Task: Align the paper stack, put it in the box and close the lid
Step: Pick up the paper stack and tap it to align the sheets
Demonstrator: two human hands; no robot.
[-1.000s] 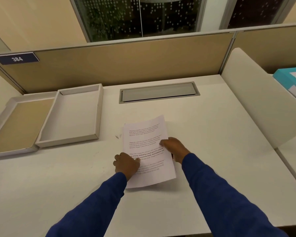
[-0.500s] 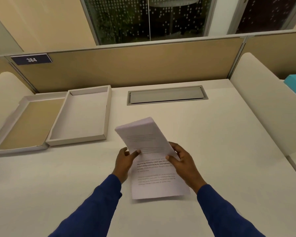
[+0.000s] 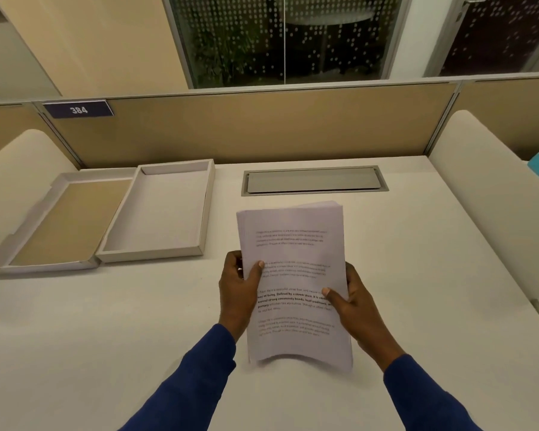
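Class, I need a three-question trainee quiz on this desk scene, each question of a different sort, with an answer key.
1. True or false: the paper stack lies flat inside the box.
2. Which hands hold the stack? A) left hand only B) right hand only C) both
3. Fill in: the open lid lies to the ____ of the box tray.

Key: 1 false, the stack is held above the desk and the box is empty; 2 C, one hand on each long edge; 3 left.

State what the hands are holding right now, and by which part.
Both hands grip the paper stack by its long side edges: left hand on the left edge, right hand on the right, thumbs on the printed top sheet.
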